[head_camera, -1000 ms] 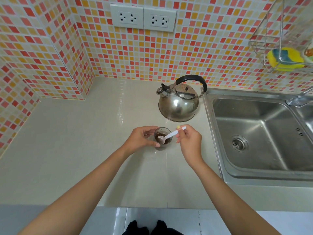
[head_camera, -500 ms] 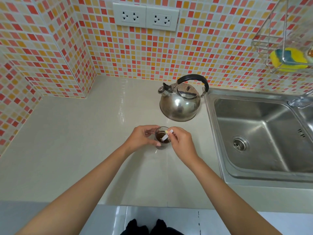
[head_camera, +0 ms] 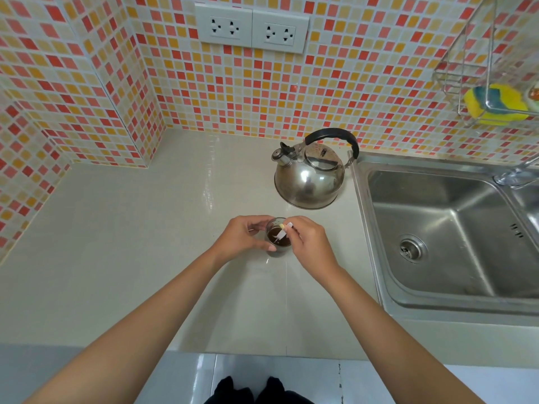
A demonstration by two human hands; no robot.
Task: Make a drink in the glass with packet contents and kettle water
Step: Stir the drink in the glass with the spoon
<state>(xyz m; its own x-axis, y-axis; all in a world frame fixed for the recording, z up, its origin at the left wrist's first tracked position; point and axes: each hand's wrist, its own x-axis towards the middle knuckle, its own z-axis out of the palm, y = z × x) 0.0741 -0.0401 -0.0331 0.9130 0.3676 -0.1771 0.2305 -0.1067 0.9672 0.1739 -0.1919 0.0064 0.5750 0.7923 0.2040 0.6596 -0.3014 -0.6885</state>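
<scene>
— What do you have on the wall in front of you?

— You face small mosaic tiles [head_camera: 350, 83] in red, orange and cream, with a white double socket [head_camera: 252, 30] set high in them. At your left the tiled wall steps out in a corner.

— And to your right?

— You have a steel sink [head_camera: 455, 237] sunk into the pale countertop [head_camera: 131, 243], its drain [head_camera: 409, 248] towards the middle. A tap [head_camera: 516, 176] shows at the edge, mostly cut off. Above it a wire rack [head_camera: 478, 62] hangs on the wall and holds a yellow and blue sponge [head_camera: 495, 103]; something else sits beside it, perhaps a second scrubber.
</scene>
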